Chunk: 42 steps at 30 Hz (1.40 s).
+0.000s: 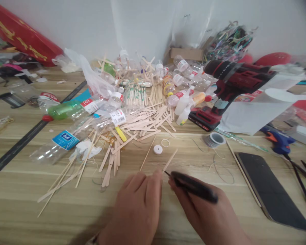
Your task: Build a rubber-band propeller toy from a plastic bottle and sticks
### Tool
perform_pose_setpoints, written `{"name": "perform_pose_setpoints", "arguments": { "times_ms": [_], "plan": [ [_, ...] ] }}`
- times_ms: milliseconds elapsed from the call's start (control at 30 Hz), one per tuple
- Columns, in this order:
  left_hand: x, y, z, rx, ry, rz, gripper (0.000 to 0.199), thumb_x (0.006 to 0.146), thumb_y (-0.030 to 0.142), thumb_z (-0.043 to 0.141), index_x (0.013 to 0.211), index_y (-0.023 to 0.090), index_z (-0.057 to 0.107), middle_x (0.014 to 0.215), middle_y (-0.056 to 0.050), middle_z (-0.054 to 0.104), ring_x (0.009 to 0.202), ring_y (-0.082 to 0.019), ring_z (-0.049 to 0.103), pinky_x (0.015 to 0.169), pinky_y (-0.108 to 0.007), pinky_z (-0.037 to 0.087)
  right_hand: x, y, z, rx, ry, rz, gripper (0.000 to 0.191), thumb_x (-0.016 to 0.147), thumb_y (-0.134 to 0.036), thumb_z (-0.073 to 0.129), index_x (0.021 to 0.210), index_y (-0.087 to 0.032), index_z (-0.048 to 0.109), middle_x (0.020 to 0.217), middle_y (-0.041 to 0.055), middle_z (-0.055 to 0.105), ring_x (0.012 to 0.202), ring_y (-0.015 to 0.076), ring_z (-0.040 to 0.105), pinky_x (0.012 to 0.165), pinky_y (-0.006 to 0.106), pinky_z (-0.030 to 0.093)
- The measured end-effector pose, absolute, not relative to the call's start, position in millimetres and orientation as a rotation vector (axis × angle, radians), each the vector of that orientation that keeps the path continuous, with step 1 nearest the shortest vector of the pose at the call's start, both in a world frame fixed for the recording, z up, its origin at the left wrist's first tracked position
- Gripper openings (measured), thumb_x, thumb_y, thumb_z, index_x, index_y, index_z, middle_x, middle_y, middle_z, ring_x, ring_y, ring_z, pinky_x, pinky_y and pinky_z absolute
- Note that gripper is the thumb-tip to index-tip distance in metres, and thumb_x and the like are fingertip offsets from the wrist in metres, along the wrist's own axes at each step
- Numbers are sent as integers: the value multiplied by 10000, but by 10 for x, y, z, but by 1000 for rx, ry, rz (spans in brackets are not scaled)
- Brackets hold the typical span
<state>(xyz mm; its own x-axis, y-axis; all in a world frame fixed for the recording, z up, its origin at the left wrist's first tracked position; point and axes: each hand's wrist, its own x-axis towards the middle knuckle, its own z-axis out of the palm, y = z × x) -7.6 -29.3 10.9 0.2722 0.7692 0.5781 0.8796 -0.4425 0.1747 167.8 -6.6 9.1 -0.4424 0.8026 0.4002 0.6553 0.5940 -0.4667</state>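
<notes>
Low in the middle of the head view, my left hand [140, 204] is closed, its fingertips pinching the near end of a flat wooden stick [170, 160]. To its right, my right hand [206, 211] grips a dark-handled tool [193, 186], whose thin dark tip points at the stick beside my left fingertips. The exact contact is too small to tell. Just beyond the hands lie a small white disc [157, 149], a pale ring [165, 142] and a thin stick [147, 153].
Piled sticks [148, 119] and plastic bottles [66, 140] spread across the back and left. At right are a red and black drill [228, 85], a tape roll [215, 139], a phone [272, 190] and a blue glue gun [279, 139].
</notes>
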Motion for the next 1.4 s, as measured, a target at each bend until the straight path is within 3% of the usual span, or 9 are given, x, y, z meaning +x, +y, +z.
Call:
{"name": "perform_pose_setpoints", "arguments": {
  "times_ms": [133,333,500,633,700,800,933,1400],
  "plan": [
    [-57,-281,103,-2327,-1437,-828,245,981,58,326,1096,99,537,673,-33,685,554,-191,634,536,-326,478,1640,-64,137,-1217,-2080,943,430,1017,-245,468,635,-235,666,598,-52,692,476,86,654,435,136,470],
    [-107,-272,115,-2520,-1745,-993,201,992,137,388,1088,189,557,839,-22,756,740,-184,717,653,-295,551,1671,-57,74,-1108,-2155,270,284,998,-246,459,948,-170,728,727,41,762,578,180,717,512,235,547],
    [-177,-229,148,-2493,-1990,-1115,334,993,196,356,1231,151,586,933,-80,773,831,-222,727,697,-321,540,1690,-85,146,-1219,-2071,912,380,999,-244,468,674,-239,664,653,-40,716,527,98,682,502,144,514],
    [-172,-205,248,-2690,-2544,-1211,355,1021,370,345,1131,200,638,630,24,657,565,-152,628,539,-247,453,1703,-76,153,-1269,-2054,710,198,950,-241,518,819,-240,666,747,-18,746,662,141,721,601,191,546],
    [-153,-206,287,-2747,-2723,-1279,368,1017,422,339,1072,209,633,566,52,579,515,-134,567,506,-233,406,1690,-59,124,-1309,-2023,688,228,955,-265,512,776,-240,651,694,-23,734,611,139,711,563,190,534],
    [-128,-213,290,-2730,-2804,-1402,327,1004,441,359,972,214,593,581,56,551,534,-129,538,526,-230,388,1648,-41,87,-1385,-1968,721,308,969,-308,497,696,-239,624,583,-38,694,486,123,665,470,177,494],
    [-111,-216,241,-2711,-2860,-1469,280,998,423,374,863,226,519,579,60,533,532,-128,517,538,-233,381,1621,-24,78,-1363,-2014,757,307,967,-291,477,702,-236,621,610,-30,719,512,128,693,468,178,492],
    [-85,-220,258,-2735,-2849,-1468,275,1000,411,369,841,231,504,578,55,549,545,-138,535,563,-250,387,1660,27,110,-1344,-2059,586,284,966,-274,481,702,-240,581,581,-32,715,473,148,695,426,201,481]
  ]
}}
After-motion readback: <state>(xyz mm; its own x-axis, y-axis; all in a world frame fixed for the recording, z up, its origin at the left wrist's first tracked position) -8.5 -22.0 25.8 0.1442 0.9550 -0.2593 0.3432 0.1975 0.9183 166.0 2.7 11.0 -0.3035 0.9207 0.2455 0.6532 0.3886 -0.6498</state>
